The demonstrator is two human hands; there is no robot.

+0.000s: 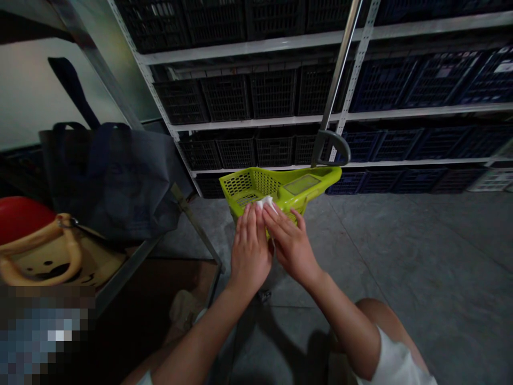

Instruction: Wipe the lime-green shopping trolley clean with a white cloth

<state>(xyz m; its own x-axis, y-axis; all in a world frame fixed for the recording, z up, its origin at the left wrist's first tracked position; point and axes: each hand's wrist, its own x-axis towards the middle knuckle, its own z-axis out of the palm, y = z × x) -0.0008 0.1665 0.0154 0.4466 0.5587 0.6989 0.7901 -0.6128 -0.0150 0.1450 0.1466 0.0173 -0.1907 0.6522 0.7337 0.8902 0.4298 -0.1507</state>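
A lime-green plastic basket (266, 181) with perforated walls and a long raised arm on its right stands in front of me. My left hand (251, 246) and my right hand (290, 238) meet at its near rim. Between their fingertips, a crumpled white cloth or tissue (265, 201) is pressed against the rim. The fingers of both hands point away from me and lie close together, with the right thumb raised apart. Much of the white piece is hidden beneath the fingers, so I cannot tell how each hand grips it.
White metal shelving (256, 123) filled with dark crates (273, 93) spans the back. A metal pole (340, 64) rises behind the basket, near a dark grey loop handle (336, 147). At left, a grey tote bag (120, 187) and a red-and-yellow bag (36, 251) rest on a metal-framed surface. Grey floor (380, 235) lies right.
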